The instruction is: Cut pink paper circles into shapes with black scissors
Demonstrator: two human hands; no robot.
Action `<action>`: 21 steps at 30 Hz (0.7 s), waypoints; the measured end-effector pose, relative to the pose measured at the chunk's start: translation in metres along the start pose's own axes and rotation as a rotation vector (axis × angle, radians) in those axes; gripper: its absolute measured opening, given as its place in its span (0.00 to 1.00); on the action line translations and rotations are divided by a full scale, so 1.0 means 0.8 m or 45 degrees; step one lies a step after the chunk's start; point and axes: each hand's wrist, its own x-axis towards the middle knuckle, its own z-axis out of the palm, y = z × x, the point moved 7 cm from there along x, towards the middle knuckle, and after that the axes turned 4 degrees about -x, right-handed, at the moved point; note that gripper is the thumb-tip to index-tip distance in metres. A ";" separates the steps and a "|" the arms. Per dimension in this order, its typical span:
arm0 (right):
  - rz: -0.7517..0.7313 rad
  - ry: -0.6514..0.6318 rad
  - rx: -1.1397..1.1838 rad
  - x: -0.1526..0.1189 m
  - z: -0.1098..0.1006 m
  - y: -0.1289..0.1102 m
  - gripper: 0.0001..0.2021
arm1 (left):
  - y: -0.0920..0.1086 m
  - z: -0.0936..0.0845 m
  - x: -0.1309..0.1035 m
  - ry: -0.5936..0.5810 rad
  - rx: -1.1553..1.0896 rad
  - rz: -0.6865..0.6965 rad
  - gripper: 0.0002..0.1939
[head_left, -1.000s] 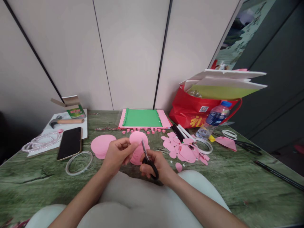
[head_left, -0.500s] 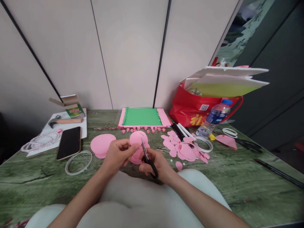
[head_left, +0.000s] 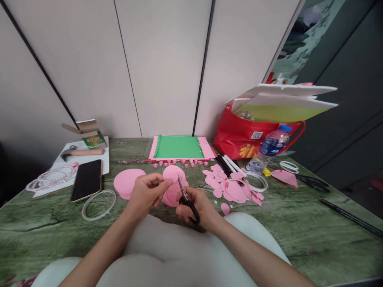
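Note:
My left hand (head_left: 149, 193) pinches a piece of pink paper, mostly hidden by the fingers, in front of the pink paper rounds. My right hand (head_left: 199, 207) is closed on black-handled scissors (head_left: 190, 207), whose blades point up and left, close to my left fingertips. Behind and between the hands lie overlapping pink paper rounds (head_left: 174, 174). A stack of larger pink circles (head_left: 127, 181) is left of my left hand. Right of the scissors is a loose pile of pink petal-shaped pieces (head_left: 236, 190), with one small piece (head_left: 225, 208) apart from it.
Green sheets (head_left: 179, 146) lie at the back behind a row of small pink pieces. A phone (head_left: 86, 180), tape ring (head_left: 99, 205), hammer (head_left: 86, 152) and beads (head_left: 50, 178) are left. At right are a red bag (head_left: 230, 137), bottle (head_left: 271, 147), tape roll (head_left: 255, 181) and pens.
My left hand has shifted slightly left, away from the scissor blades. My right hand with the scissors has barely moved.

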 end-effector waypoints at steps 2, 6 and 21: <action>0.016 0.006 0.001 0.000 0.000 0.001 0.15 | 0.001 -0.001 0.000 0.012 -0.017 -0.003 0.16; 0.035 0.011 0.020 -0.001 0.001 0.000 0.15 | 0.003 -0.004 0.001 0.058 -0.056 -0.005 0.13; 0.008 -0.065 -0.059 -0.002 0.005 0.005 0.17 | 0.002 0.004 -0.003 -0.044 0.093 0.044 0.17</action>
